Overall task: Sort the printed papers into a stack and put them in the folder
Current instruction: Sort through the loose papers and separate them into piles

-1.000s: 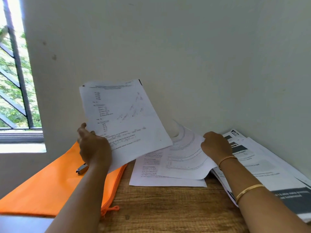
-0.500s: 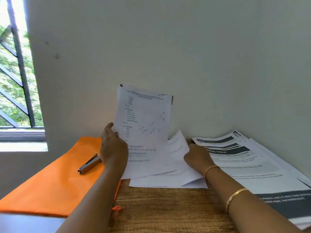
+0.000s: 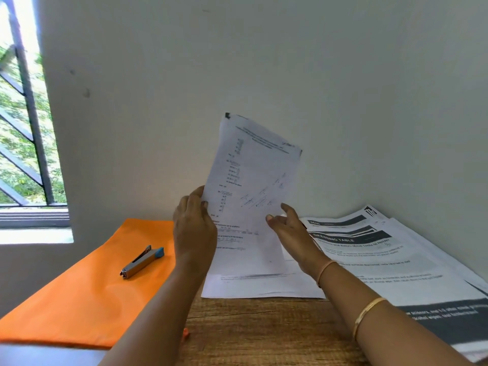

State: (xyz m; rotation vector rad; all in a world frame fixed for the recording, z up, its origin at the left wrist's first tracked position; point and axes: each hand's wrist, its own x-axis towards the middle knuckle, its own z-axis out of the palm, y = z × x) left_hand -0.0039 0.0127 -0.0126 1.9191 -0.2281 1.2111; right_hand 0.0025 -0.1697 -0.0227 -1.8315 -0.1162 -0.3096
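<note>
The folder [image 3: 87, 286] is plain bright orange. The stapler [image 3: 141, 262] is grey with a blue tip. The papers [image 3: 383, 262] are white with dark grey bands. The desk [image 3: 258, 331] shows brown wood grain.

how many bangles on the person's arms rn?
2, both on the right arm: a thin one at the wrist just behind the right hand, and a wider gold one further up the forearm. None seen on the left arm.

Bright, overexposed daylight from window [image 3: 23, 128] at left; soft wall [image 3: 290, 62] shading, wide-angle edge distortion, blurred print.
</note>
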